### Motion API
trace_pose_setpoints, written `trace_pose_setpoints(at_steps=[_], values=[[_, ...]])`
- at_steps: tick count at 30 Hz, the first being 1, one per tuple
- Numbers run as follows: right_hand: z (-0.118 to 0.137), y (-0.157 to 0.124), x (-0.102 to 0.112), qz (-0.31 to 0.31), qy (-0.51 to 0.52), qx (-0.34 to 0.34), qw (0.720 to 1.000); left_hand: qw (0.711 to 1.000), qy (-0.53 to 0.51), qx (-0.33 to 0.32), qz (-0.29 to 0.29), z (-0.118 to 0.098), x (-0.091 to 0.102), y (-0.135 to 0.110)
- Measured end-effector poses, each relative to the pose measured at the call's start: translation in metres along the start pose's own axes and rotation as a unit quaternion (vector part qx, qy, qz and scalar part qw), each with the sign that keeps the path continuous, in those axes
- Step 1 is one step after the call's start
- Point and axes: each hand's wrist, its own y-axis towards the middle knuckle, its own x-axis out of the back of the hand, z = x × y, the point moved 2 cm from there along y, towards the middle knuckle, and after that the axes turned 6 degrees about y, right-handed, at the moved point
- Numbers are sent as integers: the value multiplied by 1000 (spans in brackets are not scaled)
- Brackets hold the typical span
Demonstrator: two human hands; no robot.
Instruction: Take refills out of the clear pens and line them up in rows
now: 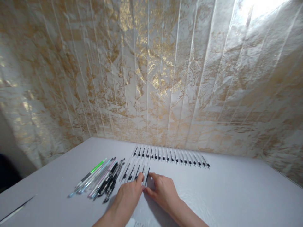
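Note:
My left hand (129, 194) and my right hand (164, 189) meet at the right end of the nearer row of pens. Between them lies a clear pen with a black refill (147, 175), and the fingers of both hands close on its near part. The left fingers partly cover the pens beside it. Several similar clear pens (131, 173) with black grips lie side by side to the left. Behind, a longer row of clear pens with black tips (167, 156) runs evenly spaced toward the right.
Left of my hands is a loose pile of mixed pens (104, 179), with a bright green pen (98, 165) on its far side. A thin dark and white stick-like item (17, 208) lies at the left edge. The white table (224, 195) meets a gold-patterned, shiny curtain (156, 78).

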Motion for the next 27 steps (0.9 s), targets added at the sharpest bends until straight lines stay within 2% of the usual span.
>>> trace_pose_setpoints(at_steps=[9,18,27], values=[[0,1,1,3,-11,0,1000,1000,-23,-11,-8,3,-7,2],[-1,5,2,-3,-27,5,1000,999,-40,16,8,1,-1,1],[-6,6,-4,-12,-32,17,999,998,-69,-2,10,3,0,-4]])
